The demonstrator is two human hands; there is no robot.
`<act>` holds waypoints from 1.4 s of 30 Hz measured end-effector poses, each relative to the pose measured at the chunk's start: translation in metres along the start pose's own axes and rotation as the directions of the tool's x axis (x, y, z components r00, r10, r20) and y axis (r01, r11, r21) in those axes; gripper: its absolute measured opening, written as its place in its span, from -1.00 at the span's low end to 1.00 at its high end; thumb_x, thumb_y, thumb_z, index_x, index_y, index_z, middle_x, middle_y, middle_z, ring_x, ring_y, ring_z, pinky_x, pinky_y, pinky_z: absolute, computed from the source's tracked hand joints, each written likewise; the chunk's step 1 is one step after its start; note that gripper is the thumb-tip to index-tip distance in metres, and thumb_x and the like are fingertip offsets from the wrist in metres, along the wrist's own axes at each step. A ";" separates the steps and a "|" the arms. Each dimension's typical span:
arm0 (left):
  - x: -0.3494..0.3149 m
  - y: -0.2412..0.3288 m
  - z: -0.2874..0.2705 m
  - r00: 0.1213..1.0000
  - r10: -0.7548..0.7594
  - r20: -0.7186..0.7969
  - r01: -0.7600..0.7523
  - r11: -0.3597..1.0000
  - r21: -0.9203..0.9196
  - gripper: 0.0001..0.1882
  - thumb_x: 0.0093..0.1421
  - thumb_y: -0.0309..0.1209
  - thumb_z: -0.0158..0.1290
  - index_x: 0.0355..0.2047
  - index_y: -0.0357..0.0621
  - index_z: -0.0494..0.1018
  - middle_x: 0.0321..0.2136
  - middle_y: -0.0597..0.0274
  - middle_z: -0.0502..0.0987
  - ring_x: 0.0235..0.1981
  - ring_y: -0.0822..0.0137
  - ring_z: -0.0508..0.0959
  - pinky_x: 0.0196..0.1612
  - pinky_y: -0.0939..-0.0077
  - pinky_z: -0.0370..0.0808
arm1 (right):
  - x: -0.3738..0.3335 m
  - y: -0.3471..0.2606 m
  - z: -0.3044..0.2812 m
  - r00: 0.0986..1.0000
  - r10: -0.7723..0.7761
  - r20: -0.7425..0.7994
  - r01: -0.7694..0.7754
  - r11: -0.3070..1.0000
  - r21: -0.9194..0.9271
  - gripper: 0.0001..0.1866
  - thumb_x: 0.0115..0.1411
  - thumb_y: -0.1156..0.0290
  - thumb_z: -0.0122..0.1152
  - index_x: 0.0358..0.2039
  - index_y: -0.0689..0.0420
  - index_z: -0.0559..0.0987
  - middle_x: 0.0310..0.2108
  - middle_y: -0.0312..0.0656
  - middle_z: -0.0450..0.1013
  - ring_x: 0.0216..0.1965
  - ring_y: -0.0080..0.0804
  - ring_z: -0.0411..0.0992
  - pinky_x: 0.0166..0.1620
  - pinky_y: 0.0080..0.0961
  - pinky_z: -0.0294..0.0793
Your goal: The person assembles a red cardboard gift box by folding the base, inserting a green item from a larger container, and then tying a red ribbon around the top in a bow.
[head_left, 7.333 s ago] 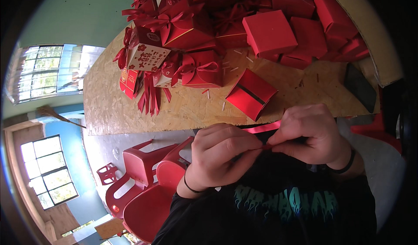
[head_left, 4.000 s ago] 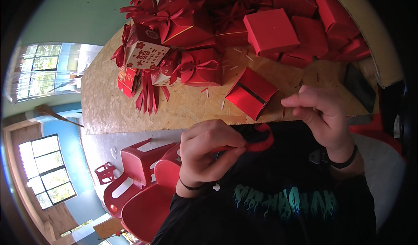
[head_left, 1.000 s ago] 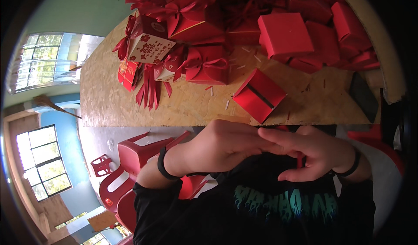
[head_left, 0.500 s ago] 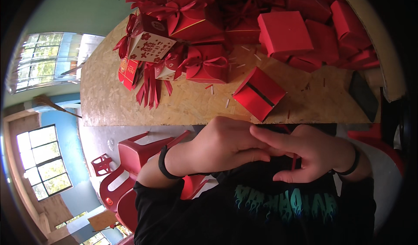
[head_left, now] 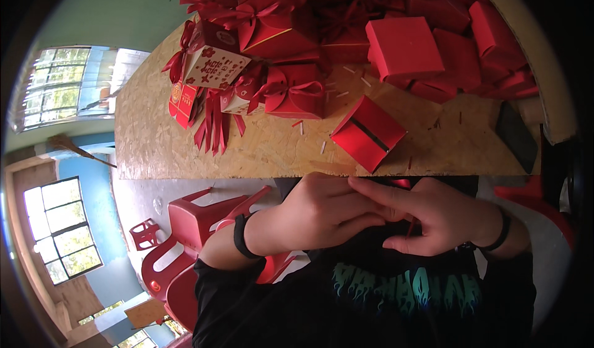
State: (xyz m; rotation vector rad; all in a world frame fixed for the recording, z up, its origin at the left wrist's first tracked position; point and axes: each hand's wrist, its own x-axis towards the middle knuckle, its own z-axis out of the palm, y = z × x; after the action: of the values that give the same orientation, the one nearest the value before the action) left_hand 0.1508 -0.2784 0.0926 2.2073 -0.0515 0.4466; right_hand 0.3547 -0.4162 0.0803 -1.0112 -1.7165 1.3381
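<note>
My left hand [head_left: 325, 209] and my right hand [head_left: 436, 215] meet in front of my chest, just below the table edge. Both have their fingers closed together round a narrow red ribbon [head_left: 401, 183], of which only small bits show above and below the right hand's fingers; the fingertips are partly hidden. On the table just beyond them lies an open-ended red paper box [head_left: 366, 134], tilted, with a dark slit across its upper face. A red box with a tied bow [head_left: 294, 93] stands farther left.
Many red gift boxes [head_left: 405, 48] are piled along the back of the table [head_left: 154, 131]. Loose red ribbons [head_left: 213, 128] hang together at the left, near a white-and-red patterned box [head_left: 213, 63]. Paper scraps lie about. A dark flat piece [head_left: 516, 137] is at right; red chairs [head_left: 185, 224] stand below left.
My left hand has moved slightly down, and its knuckles are now lower against the table edge. The fingers stay together with the right hand's. The boxes have not moved.
</note>
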 end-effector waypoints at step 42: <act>-0.001 0.001 -0.012 1.000 -0.012 0.028 0.013 0.998 -0.055 -0.66 0.04 -0.61 0.33 -0.12 -0.18 0.67 -0.27 0.12 0.67 -0.33 0.14 0.69 -0.31 0.31 0.65 | -0.004 0.000 -0.009 0.999 0.010 0.044 -0.015 0.993 0.114 0.09 0.14 0.50 0.36 0.60 -0.05 -0.05 -0.54 -0.27 0.49 -0.58 -0.40 0.45 -0.40 -0.46 0.47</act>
State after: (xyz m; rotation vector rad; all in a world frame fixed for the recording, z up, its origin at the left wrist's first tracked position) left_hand 0.1460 -0.2696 0.0999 2.1587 -0.0637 0.4034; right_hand 0.3647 -0.4163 0.0816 -0.9355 -1.6477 1.4591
